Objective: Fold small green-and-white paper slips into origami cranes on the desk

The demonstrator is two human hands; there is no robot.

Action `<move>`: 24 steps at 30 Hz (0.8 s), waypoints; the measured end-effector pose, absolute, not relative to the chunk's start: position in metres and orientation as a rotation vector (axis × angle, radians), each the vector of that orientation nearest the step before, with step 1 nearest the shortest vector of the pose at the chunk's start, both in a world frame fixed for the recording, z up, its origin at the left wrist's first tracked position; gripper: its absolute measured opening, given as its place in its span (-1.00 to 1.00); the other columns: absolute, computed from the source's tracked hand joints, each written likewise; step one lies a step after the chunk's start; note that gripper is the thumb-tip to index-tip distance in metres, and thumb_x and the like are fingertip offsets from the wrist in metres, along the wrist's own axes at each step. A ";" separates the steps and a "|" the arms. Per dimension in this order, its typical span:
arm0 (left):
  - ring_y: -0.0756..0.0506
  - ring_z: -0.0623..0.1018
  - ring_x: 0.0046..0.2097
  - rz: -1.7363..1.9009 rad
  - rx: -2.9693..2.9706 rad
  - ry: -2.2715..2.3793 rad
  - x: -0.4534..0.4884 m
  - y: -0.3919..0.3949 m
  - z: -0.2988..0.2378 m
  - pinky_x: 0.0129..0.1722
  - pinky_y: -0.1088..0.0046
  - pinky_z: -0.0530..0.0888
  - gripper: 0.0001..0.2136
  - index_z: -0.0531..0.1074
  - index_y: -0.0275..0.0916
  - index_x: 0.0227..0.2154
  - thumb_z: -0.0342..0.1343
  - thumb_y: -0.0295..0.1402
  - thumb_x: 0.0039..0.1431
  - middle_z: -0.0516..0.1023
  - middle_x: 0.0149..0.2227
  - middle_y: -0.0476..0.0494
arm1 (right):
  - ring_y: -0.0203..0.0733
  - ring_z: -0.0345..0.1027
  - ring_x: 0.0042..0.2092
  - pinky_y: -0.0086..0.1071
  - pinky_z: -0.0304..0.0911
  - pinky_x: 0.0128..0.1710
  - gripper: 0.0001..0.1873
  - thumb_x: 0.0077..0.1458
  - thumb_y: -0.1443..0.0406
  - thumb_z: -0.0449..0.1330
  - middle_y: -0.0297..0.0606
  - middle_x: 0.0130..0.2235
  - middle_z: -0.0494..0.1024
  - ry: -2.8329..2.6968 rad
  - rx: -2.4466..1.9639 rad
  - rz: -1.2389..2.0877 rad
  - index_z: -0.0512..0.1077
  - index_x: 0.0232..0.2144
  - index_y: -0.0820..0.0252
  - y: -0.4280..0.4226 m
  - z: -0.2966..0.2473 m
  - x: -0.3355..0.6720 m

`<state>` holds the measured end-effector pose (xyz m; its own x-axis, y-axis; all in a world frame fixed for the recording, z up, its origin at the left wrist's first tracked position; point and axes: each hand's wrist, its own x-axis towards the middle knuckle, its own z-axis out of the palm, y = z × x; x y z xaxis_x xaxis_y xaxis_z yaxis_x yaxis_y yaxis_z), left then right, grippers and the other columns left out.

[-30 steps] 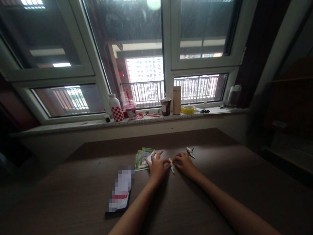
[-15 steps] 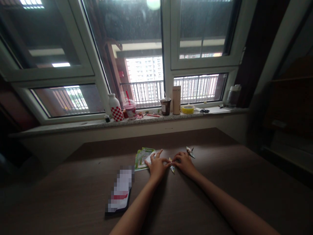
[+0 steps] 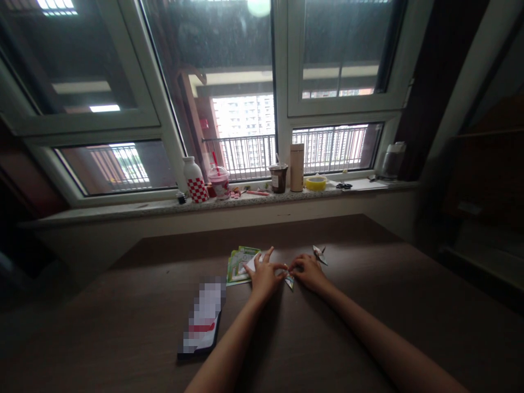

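Note:
Between my two hands is a small piece of folded paper (image 3: 290, 283), its pointed lower end showing below the fingertips. My left hand (image 3: 265, 277) pinches it from the left with thumb and forefinger, the other fingers raised and spread. From the right, the fingers of my right hand (image 3: 308, 271) are closed on the same paper. The fingertips cover its upper part. A second folded paper piece (image 3: 320, 255) with pointed ends lies just beyond my right hand. Under and behind my left hand are green-edged packets (image 3: 237, 267) and a white paper (image 3: 252, 263).
A phone (image 3: 201, 322) with a blurred screen lies at the left on the brown table (image 3: 135, 305). Along the windowsill stand a checkered bottle (image 3: 196, 183), a pink cup (image 3: 219, 183), a dark drink cup (image 3: 278, 179), a tan flask (image 3: 297, 168), yellow tape (image 3: 316, 183) and scissors (image 3: 344, 186).
The folded paper has shifted slightly between my fingertips, and less of its upper part shows. Both hands stay in nearly the same place, and the whole view has moved a little.

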<state>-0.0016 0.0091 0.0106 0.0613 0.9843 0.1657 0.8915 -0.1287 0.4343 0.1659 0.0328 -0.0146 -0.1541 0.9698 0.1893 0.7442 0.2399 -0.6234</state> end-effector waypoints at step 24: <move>-0.37 0.22 0.30 0.541 2.345 1.871 -0.015 0.002 0.014 0.17 -0.52 -0.23 -0.86 0.61 0.16 -0.30 0.19 -0.06 0.11 0.23 0.33 0.15 | 0.00 0.23 0.10 -0.17 0.08 0.18 -0.83 0.07 0.25 0.29 -0.18 -0.04 0.48 -2.088 -1.401 0.484 0.60 -0.24 0.05 0.030 -0.022 0.176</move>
